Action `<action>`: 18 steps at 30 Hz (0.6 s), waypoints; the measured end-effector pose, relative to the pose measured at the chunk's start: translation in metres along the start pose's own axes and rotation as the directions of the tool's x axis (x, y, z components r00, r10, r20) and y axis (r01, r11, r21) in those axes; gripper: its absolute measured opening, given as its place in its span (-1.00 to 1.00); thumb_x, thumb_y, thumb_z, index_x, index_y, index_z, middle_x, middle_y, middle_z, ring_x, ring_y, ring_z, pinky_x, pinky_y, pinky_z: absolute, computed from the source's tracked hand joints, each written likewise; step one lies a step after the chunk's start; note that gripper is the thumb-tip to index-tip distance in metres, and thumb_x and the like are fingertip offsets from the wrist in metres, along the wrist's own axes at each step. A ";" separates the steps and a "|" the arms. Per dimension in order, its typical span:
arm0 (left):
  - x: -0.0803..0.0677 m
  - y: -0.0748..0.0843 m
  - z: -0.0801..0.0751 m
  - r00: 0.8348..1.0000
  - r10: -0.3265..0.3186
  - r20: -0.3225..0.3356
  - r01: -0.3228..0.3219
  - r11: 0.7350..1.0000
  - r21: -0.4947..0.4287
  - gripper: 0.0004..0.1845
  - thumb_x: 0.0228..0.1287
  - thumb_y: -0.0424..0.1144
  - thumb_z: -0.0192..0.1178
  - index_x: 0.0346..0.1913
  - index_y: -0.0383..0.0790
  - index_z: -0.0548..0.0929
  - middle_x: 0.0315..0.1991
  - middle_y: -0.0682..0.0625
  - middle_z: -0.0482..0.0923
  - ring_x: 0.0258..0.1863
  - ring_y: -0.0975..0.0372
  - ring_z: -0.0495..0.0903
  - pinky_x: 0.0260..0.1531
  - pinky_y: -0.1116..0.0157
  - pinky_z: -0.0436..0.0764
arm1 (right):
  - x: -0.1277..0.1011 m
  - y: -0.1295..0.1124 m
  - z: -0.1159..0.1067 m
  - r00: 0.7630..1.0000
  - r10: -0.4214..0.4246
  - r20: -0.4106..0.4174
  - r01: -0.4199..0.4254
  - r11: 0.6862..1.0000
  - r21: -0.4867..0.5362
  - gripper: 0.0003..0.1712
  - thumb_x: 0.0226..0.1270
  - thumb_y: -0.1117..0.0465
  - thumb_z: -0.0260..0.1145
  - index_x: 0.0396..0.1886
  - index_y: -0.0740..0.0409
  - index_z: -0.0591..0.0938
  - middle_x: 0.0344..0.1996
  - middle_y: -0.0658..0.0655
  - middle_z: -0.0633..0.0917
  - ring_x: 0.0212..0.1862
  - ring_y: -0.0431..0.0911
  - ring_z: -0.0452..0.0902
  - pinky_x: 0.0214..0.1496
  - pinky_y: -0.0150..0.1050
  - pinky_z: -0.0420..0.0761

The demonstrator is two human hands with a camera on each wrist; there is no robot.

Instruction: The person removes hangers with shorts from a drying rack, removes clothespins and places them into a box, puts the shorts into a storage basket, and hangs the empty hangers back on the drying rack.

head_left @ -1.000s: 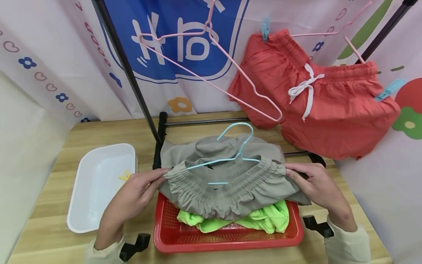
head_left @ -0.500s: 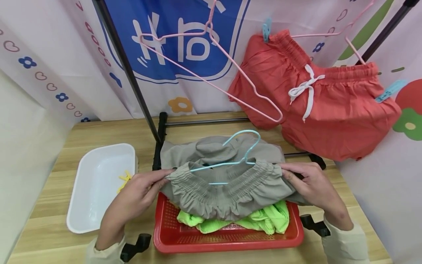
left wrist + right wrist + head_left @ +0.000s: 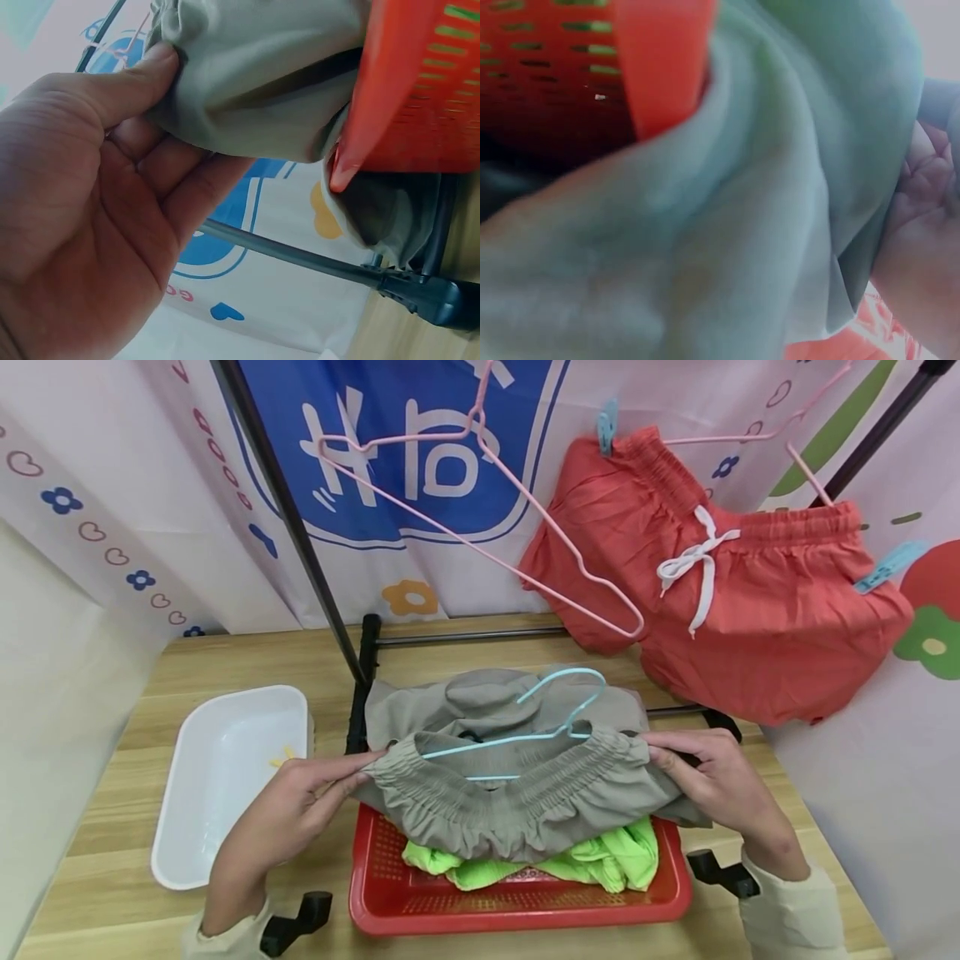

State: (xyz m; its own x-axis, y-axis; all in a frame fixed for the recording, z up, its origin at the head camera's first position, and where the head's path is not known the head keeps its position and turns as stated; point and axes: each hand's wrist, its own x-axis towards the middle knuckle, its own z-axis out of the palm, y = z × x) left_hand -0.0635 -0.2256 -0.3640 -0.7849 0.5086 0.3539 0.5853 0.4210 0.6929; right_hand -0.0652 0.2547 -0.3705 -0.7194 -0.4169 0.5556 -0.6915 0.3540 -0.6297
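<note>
Grey-green shorts [image 3: 510,793] with an elastic waistband lie over a red basket [image 3: 517,906]. A light blue hanger [image 3: 525,727] sits inside the waistband, its hook pointing up and right. My left hand [image 3: 341,777] pinches the waistband's left end, seen close in the left wrist view as the grey cloth [image 3: 255,75] under my thumb. My right hand [image 3: 675,760] grips the right end of the waistband; the right wrist view shows the grey cloth [image 3: 727,225] against my palm. Neon green clothing [image 3: 600,860] lies in the basket under the shorts.
A white tub [image 3: 225,785] with a yellow clip [image 3: 285,756] stands at the left on the wooden table [image 3: 112,877]. A black rack pole [image 3: 300,543] rises behind. An empty pink hanger [image 3: 480,527] and clipped red shorts [image 3: 750,602] hang at the back right.
The blue hanger has shifted right inside the waistband, its hook now further right. My left hand has pulled the waistband's left end slightly further left, stretching it.
</note>
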 end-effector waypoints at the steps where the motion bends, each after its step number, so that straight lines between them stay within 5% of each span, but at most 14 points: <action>1: -0.001 -0.001 0.000 1.000 -0.004 -0.003 0.004 1.000 0.003 -0.58 0.31 -0.64 0.25 0.18 -0.33 0.72 0.08 -0.10 0.71 -0.18 0.32 0.68 -0.15 0.55 0.59 | -0.001 0.001 -0.001 1.000 -0.002 0.000 0.002 1.000 0.001 -0.74 0.33 0.52 0.38 -0.01 0.35 0.77 -0.10 0.10 0.79 -0.02 -0.25 0.71 0.01 -0.45 0.63; 7: -0.010 -0.009 0.000 0.999 -0.006 -0.037 0.006 1.000 -0.010 -0.56 0.29 -0.68 0.24 0.18 -0.33 0.72 0.09 -0.08 0.71 0.07 0.26 0.68 0.04 0.49 0.58 | -0.002 0.005 -0.003 1.000 0.017 0.012 -0.017 1.000 -0.005 -0.54 0.12 0.72 0.36 -0.01 0.34 0.77 -0.09 0.06 0.79 -0.03 -0.25 0.72 -0.01 -0.47 0.63; 14: -0.029 -0.021 -0.001 0.990 -0.038 -0.139 0.043 0.999 0.032 -0.58 0.21 -0.73 0.25 0.10 -0.39 0.75 0.01 -0.13 0.72 -0.12 0.43 0.66 -0.11 0.58 0.59 | -0.008 0.013 -0.006 0.999 0.005 -0.050 -0.003 1.000 0.027 -0.60 0.16 0.70 0.35 -0.03 0.38 0.77 -0.10 0.08 0.79 -0.05 -0.26 0.71 -0.02 -0.50 0.61; 18: -0.036 -0.025 0.001 0.986 -0.084 -0.143 0.091 0.995 0.045 -0.63 0.24 -0.70 0.25 0.07 -0.43 0.75 0.00 -0.17 0.72 -0.09 0.44 0.65 -0.09 0.60 0.57 | -0.011 0.015 -0.008 0.997 0.004 -0.072 -0.002 1.000 0.028 -0.60 0.15 0.72 0.33 -0.04 0.41 0.76 -0.10 0.08 0.80 -0.06 -0.26 0.71 -0.04 -0.51 0.60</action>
State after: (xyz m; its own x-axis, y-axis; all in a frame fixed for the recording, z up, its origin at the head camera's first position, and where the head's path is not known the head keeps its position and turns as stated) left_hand -0.0501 -0.2536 -0.3950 -0.8520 0.3594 0.3807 0.5202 0.4989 0.6931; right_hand -0.0681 0.2712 -0.3815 -0.7247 -0.3541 0.5912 -0.6883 0.3313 -0.6453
